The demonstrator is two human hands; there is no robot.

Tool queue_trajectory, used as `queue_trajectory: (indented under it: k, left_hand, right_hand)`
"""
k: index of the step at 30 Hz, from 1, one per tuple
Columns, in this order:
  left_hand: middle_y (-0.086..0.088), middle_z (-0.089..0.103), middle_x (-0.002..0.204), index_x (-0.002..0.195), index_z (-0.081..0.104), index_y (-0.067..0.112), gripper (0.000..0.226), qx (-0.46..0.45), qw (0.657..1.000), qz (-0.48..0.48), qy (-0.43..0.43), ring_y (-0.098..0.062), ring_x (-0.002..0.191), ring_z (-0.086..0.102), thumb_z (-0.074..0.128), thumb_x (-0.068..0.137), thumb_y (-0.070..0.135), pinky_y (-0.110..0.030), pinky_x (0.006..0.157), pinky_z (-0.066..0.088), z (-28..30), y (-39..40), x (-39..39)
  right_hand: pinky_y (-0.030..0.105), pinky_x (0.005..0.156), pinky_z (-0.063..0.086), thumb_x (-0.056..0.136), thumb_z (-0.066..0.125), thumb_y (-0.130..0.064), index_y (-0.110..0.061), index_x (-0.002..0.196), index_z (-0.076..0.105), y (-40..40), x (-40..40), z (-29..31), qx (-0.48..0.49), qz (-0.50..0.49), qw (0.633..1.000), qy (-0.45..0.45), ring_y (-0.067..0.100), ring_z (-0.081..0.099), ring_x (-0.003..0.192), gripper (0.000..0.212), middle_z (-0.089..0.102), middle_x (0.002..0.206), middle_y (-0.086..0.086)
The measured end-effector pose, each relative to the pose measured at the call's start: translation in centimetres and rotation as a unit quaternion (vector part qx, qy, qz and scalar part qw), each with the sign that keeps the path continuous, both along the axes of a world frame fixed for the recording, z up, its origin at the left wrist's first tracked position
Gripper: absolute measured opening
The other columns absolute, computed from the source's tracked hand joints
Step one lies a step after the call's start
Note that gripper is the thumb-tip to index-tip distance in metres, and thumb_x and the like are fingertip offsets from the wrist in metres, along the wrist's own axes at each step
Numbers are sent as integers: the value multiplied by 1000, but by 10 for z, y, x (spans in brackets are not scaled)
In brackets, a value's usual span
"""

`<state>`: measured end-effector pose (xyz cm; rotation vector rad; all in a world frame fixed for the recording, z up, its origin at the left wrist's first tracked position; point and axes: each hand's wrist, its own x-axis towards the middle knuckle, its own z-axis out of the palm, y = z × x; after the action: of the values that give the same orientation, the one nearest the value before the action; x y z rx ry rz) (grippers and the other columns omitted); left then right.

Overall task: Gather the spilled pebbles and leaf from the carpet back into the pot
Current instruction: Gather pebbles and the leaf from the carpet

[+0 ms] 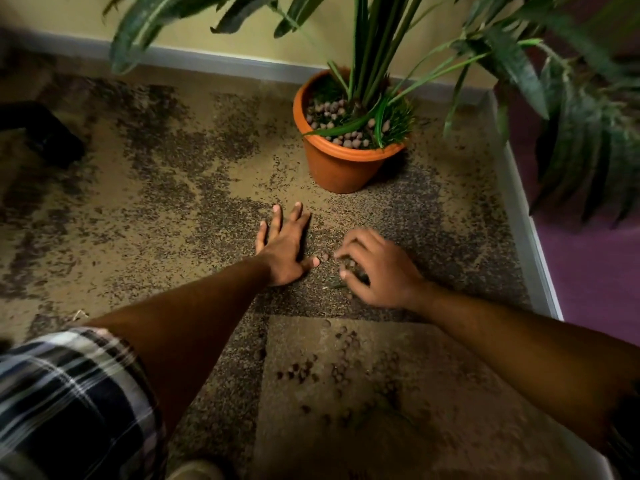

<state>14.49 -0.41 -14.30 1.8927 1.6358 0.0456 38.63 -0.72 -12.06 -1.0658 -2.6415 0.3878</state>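
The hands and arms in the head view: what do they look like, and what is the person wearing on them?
Both forearms are bare, with no sleeve reaching the wrist. The left hand and the right hand wear no gloves, and no rings or watch can be seen. At the left upper arm there is a short plaid sleeve in dark blue, black and white checks.

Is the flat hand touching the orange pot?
Apart. The head view shows the left hand lying flat on the carpet, and a strip of bare carpet shows between its fingertips and the base of the pot.
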Motion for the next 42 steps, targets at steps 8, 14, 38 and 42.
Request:
queue_trajectory:
  k: [8,14,38,42]
  left_hand:
    - [6,-37,160,156,-17,40,71,2,989,-113,97,-25,145,-37,29,104,52,-59,116,-19,0,-16,4]
    - [6,-22,165,161,-8,27,70,36,982,-186,-13,-19,150,-28,35,105,34,-43,123,-13,3,-68,10]
    - [2,-6,169,161,6,17,93,79,975,-206,-33,-12,155,-8,38,94,72,-45,126,9,7,-198,-17]
    - [4,-9,169,161,3,16,111,56,978,-154,-127,-15,156,-8,59,84,73,-48,126,6,16,-204,-4]
  right_hand:
    - [49,128,5,107,31,-46,-15,163,13,-16,-6,-31,-88,-48,987,-124,23,-9,158,67,-2,172,3]
    - [42,128,15,106,46,-28,-8,152,43,-78,8,-24,-98,53,993,-40,23,15,157,50,30,165,8]
    - [45,120,30,102,57,-33,-18,146,53,-120,14,15,-164,212,963,-25,20,30,152,46,33,163,6]
    - [51,115,36,89,70,-55,-19,154,40,-124,51,23,-155,46,986,-31,22,26,152,80,21,166,5]
